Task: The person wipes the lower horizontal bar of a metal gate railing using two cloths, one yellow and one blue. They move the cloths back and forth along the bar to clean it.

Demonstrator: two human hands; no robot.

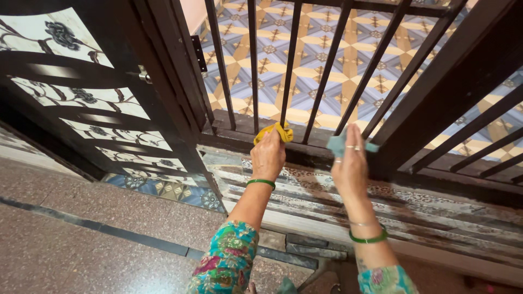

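My left hand [267, 156] grips a yellow cloth [274, 132] and presses it against the foot of a dark vertical bar of the metal gate [289, 60], where the bar meets the bottom rail [239, 128]. My right hand [350, 160] holds a pale blue cloth [339, 144] flat against the lower rail, next to another bar. Both wrists wear green bangles, and the sleeves are a bright floral print.
A second dark gate leaf [71, 71] with white flowered panels stands open at the left. Beyond the bars lies a floor [305, 54] of blue and yellow patterned tiles. A worn, stained marble threshold [381, 212] runs under my arms, with speckled stone floor [65, 239] nearer me.
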